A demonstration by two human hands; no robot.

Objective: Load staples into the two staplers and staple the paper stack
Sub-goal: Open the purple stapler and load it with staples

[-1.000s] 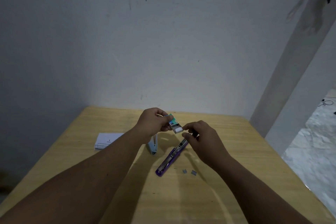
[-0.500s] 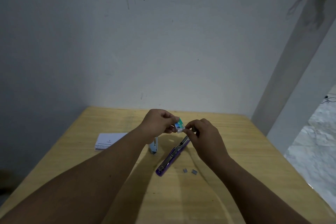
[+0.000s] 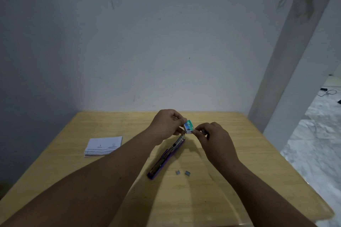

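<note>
My left hand (image 3: pixel 166 127) grips a small teal and white staple box (image 3: pixel 189 127) above the table. The curled fingertips of my right hand (image 3: pixel 212 140) pinch the box's right end. Below the hands a purple stapler (image 3: pixel 166 156) lies opened out flat on the wooden table (image 3: pixel 239 153), its metal staple channel facing up. Two short grey staple pieces (image 3: pixel 177 172) (image 3: pixel 187 173) lie just right of the stapler's near end. The white paper stack (image 3: pixel 103 145) lies at the left. The second stapler is hidden behind my left forearm.
The table stands against a grey wall (image 3: pixel 166 51). Its right edge drops to a marbled floor (image 3: pixel 317 143). A wall pillar (image 3: pixel 287 51) rises at the back right.
The box's white inner tray, slid out a second ago, is now back inside the sleeve. Both hands have risen slightly off the purple stapler. The light blue stapler is now hidden by my left arm.
</note>
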